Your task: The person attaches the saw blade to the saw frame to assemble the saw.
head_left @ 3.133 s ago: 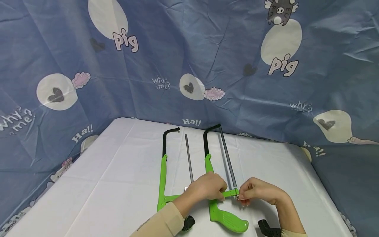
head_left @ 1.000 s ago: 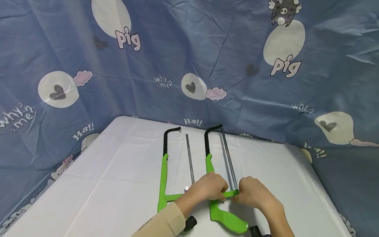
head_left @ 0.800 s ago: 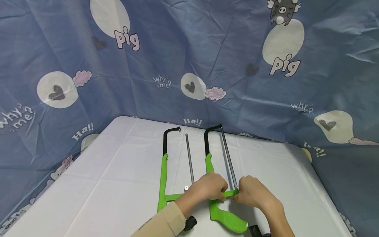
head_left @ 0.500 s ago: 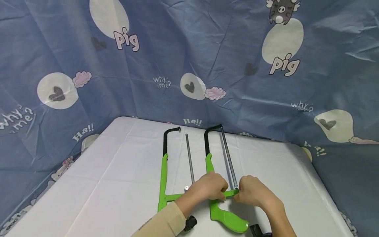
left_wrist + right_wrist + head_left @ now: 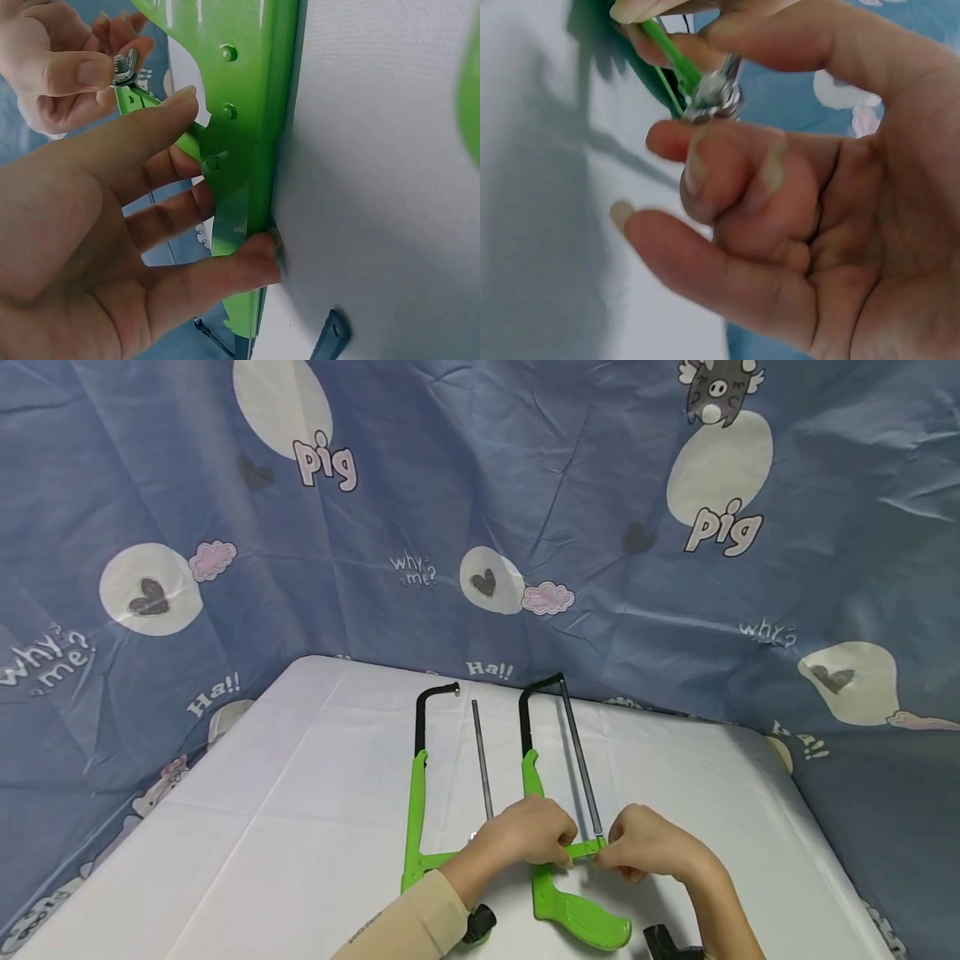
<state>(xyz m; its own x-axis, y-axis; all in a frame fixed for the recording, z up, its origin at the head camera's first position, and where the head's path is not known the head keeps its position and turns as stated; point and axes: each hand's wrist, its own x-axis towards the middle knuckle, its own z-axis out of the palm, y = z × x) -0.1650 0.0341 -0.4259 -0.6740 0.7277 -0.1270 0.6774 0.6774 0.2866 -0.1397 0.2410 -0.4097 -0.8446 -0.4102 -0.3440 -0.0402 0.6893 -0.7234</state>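
Note:
A hacksaw with a green frame (image 5: 530, 772) and black front arm lies on the table, its grey blade (image 5: 579, 756) fitted along the right side. My left hand (image 5: 531, 833) holds the frame's green crossbar (image 5: 582, 848) close to the handle (image 5: 588, 920); the left wrist view has its thumb and fingers on either side of the green metal. At the crossbar's right end, my right hand (image 5: 651, 843) pinches a silver wing nut (image 5: 718, 94) on its bolt between thumb and curled fingers. The bolt's threaded tip (image 5: 121, 64) shows in the left wrist view.
Left of this saw lies a second green hacksaw frame (image 5: 416, 802) with no blade mounted. A loose grey blade (image 5: 482, 760) lies between the two saws; my left forearm covers part of that second frame. A blue printed cloth (image 5: 375, 510) hangs behind the white table (image 5: 300, 827).
Over these seconds my right hand has turned at the wing nut, its wrist rolling over and then back outward. My left hand keeps its place on the crossbar, and the saws stay put.

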